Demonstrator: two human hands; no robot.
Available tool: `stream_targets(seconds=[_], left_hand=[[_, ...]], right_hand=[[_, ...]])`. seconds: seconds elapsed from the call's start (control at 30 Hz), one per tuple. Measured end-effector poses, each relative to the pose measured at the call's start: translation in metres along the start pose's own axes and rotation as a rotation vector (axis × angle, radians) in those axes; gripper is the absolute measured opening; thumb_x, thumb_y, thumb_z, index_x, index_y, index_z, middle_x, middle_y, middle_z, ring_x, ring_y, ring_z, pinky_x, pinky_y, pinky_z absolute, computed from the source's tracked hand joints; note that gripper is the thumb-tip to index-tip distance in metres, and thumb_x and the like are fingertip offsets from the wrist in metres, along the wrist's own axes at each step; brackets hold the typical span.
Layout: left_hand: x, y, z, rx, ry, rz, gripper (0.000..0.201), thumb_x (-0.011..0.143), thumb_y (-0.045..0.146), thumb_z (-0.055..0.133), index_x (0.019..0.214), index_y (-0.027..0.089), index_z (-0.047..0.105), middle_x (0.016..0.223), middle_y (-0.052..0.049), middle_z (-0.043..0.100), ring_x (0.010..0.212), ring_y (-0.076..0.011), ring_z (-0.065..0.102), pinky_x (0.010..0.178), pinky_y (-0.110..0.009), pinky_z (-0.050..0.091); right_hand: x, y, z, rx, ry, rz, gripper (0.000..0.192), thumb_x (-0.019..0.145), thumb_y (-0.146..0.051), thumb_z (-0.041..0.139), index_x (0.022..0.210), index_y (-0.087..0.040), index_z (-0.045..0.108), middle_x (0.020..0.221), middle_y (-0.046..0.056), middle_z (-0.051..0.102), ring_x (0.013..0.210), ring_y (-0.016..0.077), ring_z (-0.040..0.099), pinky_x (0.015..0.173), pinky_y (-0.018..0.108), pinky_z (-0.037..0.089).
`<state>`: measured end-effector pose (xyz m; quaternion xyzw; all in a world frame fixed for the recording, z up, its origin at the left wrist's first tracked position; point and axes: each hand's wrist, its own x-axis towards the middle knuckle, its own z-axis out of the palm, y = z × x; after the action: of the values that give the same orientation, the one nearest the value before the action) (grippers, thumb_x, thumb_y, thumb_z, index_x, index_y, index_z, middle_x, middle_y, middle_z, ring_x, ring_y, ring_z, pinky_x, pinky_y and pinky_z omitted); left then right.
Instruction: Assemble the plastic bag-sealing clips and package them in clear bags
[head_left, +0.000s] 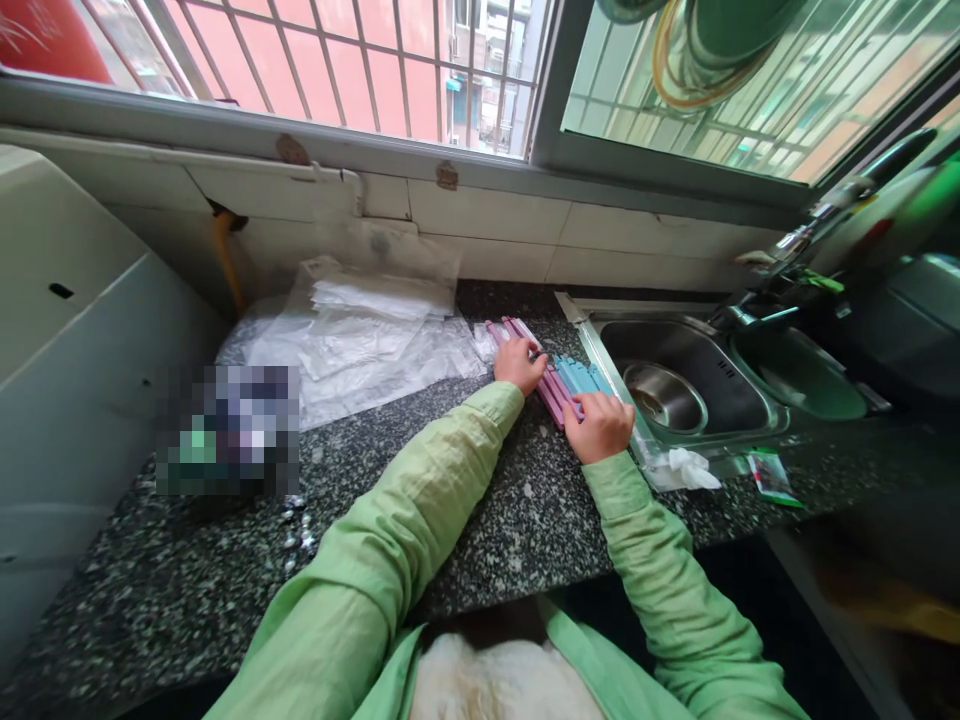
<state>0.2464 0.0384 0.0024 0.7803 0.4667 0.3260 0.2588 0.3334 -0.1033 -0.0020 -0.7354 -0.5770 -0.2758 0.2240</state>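
Note:
Slim pink plastic strips [553, 392] lie side by side in a slanting bundle on the speckled counter. My left hand [519, 365] is closed on the bundle near its far end, fingers curled over it. At the near end, my right hand [600, 427] grips the same strips between thumb and fingers. Just right of them, between the bundle and the sink edge, rests a group of light blue plastic strips [577, 374]. Clear plastic pokes out beside the far end of the pink strips. My fingertips are partly hidden, and the strips' exact kind is too small to make out.
Clear plastic bags [367, 330] are spread on the counter [480, 530] at left. A steel sink [720, 385] holding a metal bowl [664, 397] is at right. Crumpled white tissue [686, 468] and a small packet [772, 477] lie near its front. A blurred-out object [229, 430] stands left.

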Motion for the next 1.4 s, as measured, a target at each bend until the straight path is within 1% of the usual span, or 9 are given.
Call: stream_targets(seconds=[0.17,0.3,0.4,0.53,0.67,0.83,1.03,1.17,1.4], left_hand=[[0.022,-0.022,-0.021,0.036,0.079,-0.071,0.023,0.075,0.031,0.052,0.091,0.017,0.061,0.098,-0.012,0.055,0.101,-0.026,0.047,0.089,-0.037,0.035],[0.036,-0.038,-0.028,0.064,0.105,-0.099,0.026,0.075,0.026,0.051,0.098,0.018,0.06,0.103,-0.013,0.053,0.104,-0.0271,0.045,0.091,-0.038,0.034],[0.046,-0.049,-0.028,0.069,0.091,-0.12,0.027,0.076,0.022,0.047,0.099,0.018,0.06,0.105,-0.013,0.052,0.104,-0.0269,0.044,0.091,-0.037,0.034],[0.056,-0.057,-0.028,0.083,0.054,-0.138,0.029,0.077,0.022,0.045,0.101,0.017,0.06,0.107,-0.014,0.052,0.106,-0.0278,0.043,0.091,-0.039,0.035],[0.059,-0.055,-0.032,0.144,0.021,-0.153,0.032,0.078,0.023,0.044,0.106,0.017,0.058,0.112,-0.013,0.051,0.108,-0.0271,0.043,0.093,-0.038,0.034],[0.058,-0.052,-0.036,0.235,-0.064,-0.188,0.034,0.08,0.028,0.041,0.107,0.017,0.058,0.114,-0.013,0.051,0.111,-0.0261,0.042,0.093,-0.036,0.034],[0.059,-0.055,-0.033,0.253,-0.101,-0.179,0.035,0.081,0.033,0.04,0.108,0.018,0.058,0.115,-0.012,0.05,0.112,-0.026,0.041,0.094,-0.037,0.033],[0.059,-0.056,-0.033,0.247,-0.105,-0.176,0.036,0.081,0.035,0.04,0.108,0.018,0.058,0.115,-0.012,0.049,0.112,-0.0259,0.041,0.094,-0.037,0.033],[0.058,-0.057,-0.032,0.248,-0.097,-0.151,0.033,0.08,0.034,0.043,0.103,0.017,0.06,0.114,-0.013,0.05,0.111,-0.0258,0.041,0.093,-0.038,0.033]], right_hand=[[0.018,-0.032,0.003,-0.015,-0.034,-0.144,0.023,0.081,-0.037,0.05,0.075,-0.018,0.062,0.07,0.005,0.06,0.071,0.0194,0.047,0.064,0.033,0.025],[0.042,-0.058,0.017,0.008,-0.145,-0.121,0.018,0.081,-0.032,0.051,0.077,-0.017,0.06,0.077,0.008,0.061,0.076,0.0214,0.047,0.065,0.034,0.025],[0.056,-0.069,0.029,-0.023,-0.213,-0.078,0.015,0.079,-0.03,0.054,0.08,-0.016,0.06,0.079,0.011,0.061,0.078,0.0227,0.046,0.066,0.035,0.024],[0.062,-0.072,0.039,-0.056,-0.288,-0.047,0.016,0.078,-0.031,0.056,0.083,-0.016,0.061,0.082,0.012,0.061,0.081,0.0238,0.045,0.068,0.036,0.025],[0.07,-0.076,0.047,-0.094,-0.357,0.005,0.021,0.079,-0.033,0.053,0.087,-0.015,0.061,0.088,0.014,0.06,0.086,0.0255,0.045,0.07,0.037,0.025],[0.079,-0.082,0.057,-0.132,-0.427,0.065,0.027,0.081,-0.035,0.05,0.093,-0.014,0.061,0.094,0.016,0.06,0.091,0.0266,0.045,0.072,0.037,0.024],[0.079,-0.079,0.064,-0.081,-0.369,0.033,0.023,0.08,-0.031,0.048,0.085,-0.015,0.064,0.088,0.017,0.062,0.086,0.0283,0.045,0.07,0.039,0.024],[0.078,-0.077,0.069,-0.043,-0.354,0.056,0.021,0.078,-0.029,0.049,0.081,-0.016,0.065,0.084,0.017,0.063,0.084,0.0281,0.046,0.069,0.039,0.023],[0.076,-0.072,0.075,-0.045,-0.317,0.036,0.021,0.075,-0.026,0.049,0.081,-0.014,0.064,0.081,0.018,0.062,0.081,0.0278,0.046,0.068,0.039,0.023]])
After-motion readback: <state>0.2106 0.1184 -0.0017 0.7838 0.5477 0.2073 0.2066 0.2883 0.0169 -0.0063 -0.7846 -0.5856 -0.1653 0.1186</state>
